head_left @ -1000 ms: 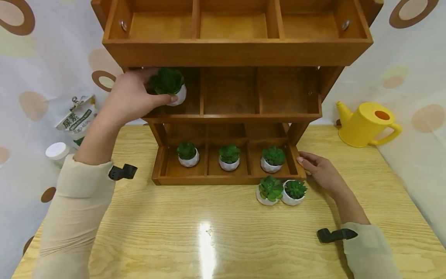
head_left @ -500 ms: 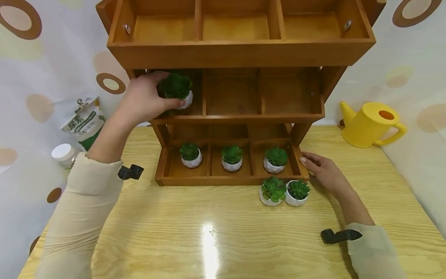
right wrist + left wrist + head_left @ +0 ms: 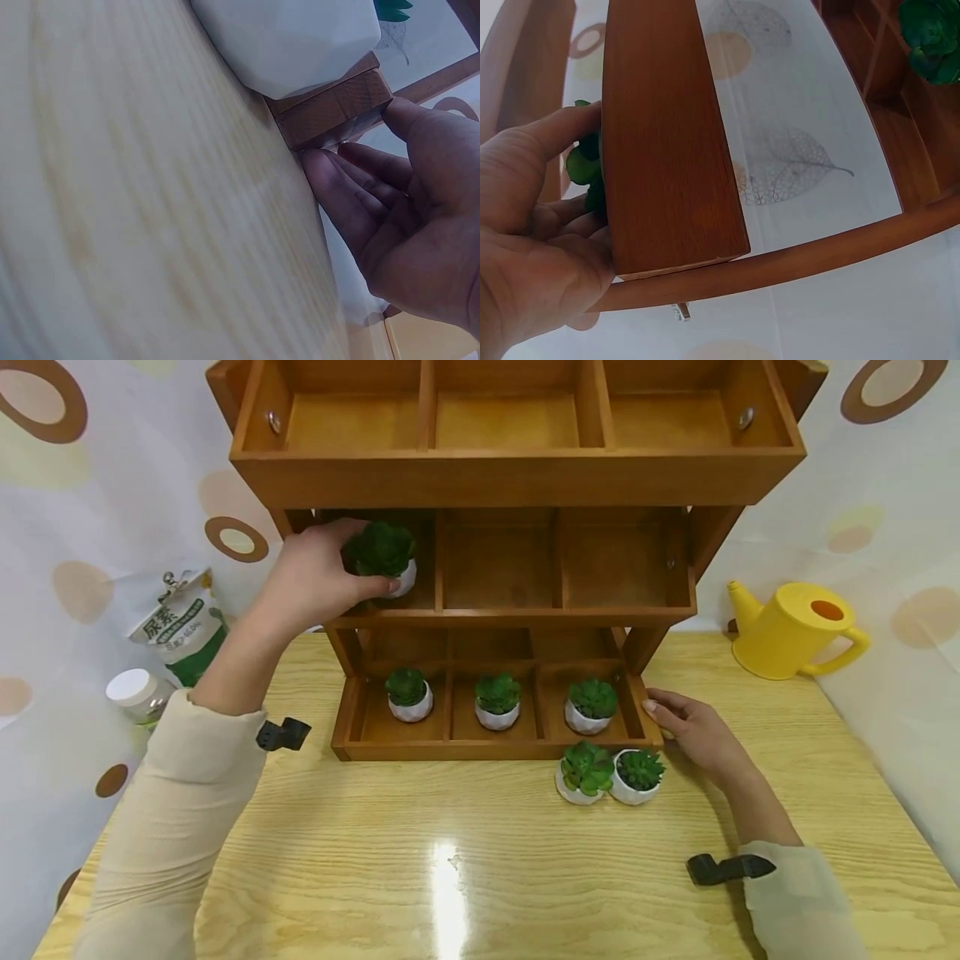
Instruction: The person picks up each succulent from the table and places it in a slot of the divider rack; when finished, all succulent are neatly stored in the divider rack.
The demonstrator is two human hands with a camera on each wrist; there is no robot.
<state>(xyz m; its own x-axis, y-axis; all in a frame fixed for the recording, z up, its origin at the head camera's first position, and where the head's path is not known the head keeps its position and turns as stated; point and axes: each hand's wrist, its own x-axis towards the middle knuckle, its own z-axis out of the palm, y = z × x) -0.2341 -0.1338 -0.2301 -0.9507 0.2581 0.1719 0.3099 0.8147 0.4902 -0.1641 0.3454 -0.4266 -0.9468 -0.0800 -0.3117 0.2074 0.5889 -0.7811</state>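
Observation:
In the head view my left hand (image 3: 318,568) holds a potted succulent (image 3: 402,578) with a white faceted pot, its thumb across the pot's front. The plant is in the left compartment of the wooden shelf's (image 3: 517,612) middle tier. In the left wrist view a front board hides the pot; green leaves (image 3: 585,163) show between the fingers. My right hand (image 3: 697,735) grips the right end of the bottom tier, thumb at the upper edge and fingers lower on the outer side (image 3: 341,112). Three potted succulents (image 3: 497,717) sit in the bottom tier, one per compartment.
Two more potted succulents (image 3: 581,777) stand on the table (image 3: 337,860) before the shelf's right corner. A yellow watering can (image 3: 787,631) is at the right. At the left are a printed bag (image 3: 183,627) and a white-lidded jar (image 3: 135,689). The top tier overhangs the middle one.
My left hand has moved slightly right and down with the succulent in the middle-left compartment, then hardly moved in the last half second. My right hand keeps its place at the shelf's end.

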